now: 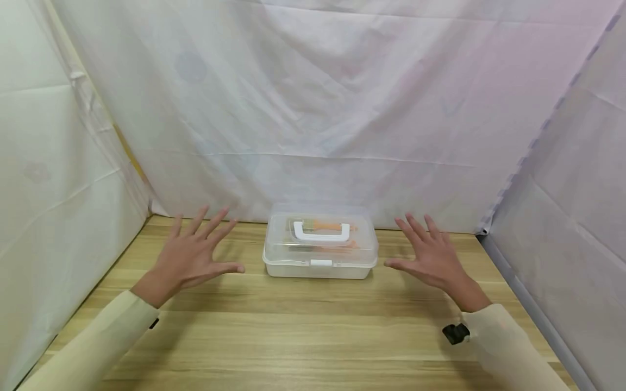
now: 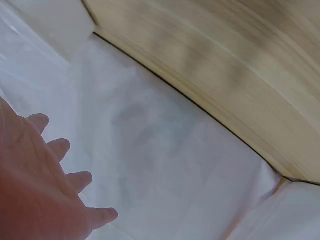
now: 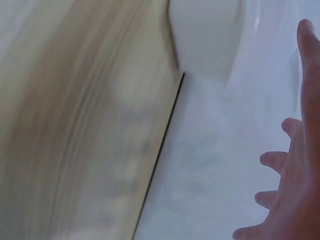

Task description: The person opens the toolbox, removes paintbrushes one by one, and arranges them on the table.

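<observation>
A white plastic box (image 1: 318, 270) with a clear lid and a white carry handle (image 1: 321, 237) stands at the back of the wooden table. Its front latch (image 1: 321, 263) looks fastened. Through the lid, orange-handled items that look like brushes (image 1: 327, 224) show blurrily. To the left of the box, my left hand (image 1: 188, 258) is spread over the table, holding nothing. On the other side, my right hand (image 1: 432, 260) is likewise spread, apart from the box. Both wrist views catch the straight fingers (image 2: 80, 181) and a corner of the box (image 3: 205, 40).
A pale cloth curtain (image 1: 323, 108) hangs right behind the table's back edge. More cloth walls close off the left (image 1: 54, 179) and right (image 1: 567, 206) sides. Bare wood of the table (image 1: 303, 331) lies in front of the box.
</observation>
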`<state>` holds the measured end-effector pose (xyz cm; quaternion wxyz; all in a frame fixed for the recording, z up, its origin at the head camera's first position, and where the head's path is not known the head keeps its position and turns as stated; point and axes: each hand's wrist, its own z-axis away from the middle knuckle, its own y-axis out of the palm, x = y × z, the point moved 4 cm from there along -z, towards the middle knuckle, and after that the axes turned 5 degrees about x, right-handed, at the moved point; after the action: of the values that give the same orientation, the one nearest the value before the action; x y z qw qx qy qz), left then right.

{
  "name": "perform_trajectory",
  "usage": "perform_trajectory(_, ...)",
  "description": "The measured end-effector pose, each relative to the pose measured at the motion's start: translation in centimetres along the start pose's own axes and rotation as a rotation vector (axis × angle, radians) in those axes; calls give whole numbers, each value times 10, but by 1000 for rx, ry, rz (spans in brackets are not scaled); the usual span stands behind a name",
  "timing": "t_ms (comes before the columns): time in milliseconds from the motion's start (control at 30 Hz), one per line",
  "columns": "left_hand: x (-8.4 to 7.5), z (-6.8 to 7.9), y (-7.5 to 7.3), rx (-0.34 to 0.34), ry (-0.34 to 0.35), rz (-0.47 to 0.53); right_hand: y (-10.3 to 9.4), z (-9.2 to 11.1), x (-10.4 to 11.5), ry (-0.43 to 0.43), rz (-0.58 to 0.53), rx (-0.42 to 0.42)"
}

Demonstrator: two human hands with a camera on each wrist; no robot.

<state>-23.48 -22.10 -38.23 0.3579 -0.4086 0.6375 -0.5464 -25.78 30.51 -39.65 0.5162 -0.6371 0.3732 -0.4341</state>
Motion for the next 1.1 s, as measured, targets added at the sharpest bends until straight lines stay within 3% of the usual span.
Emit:
perform_trajectory(333,-31,-11,2,-37,44,39,-2,-5,45,-113,16,-52)
perform_trajectory(533,-46,-16,5,-55,62,145,0,-10,68,-151,-87,-81)
perform_trajectory(700,-49,-20,13,-41,27,313,2,-17,73,-120,-254,-101)
perform_trajectory(900,-48,-23,22,-85,9,580,10,-24,72,-95,-471,-107)
perform_trajectory(1100,-47,-29,29,-95,-31,815,19,-29,66,-67,-604,-93)
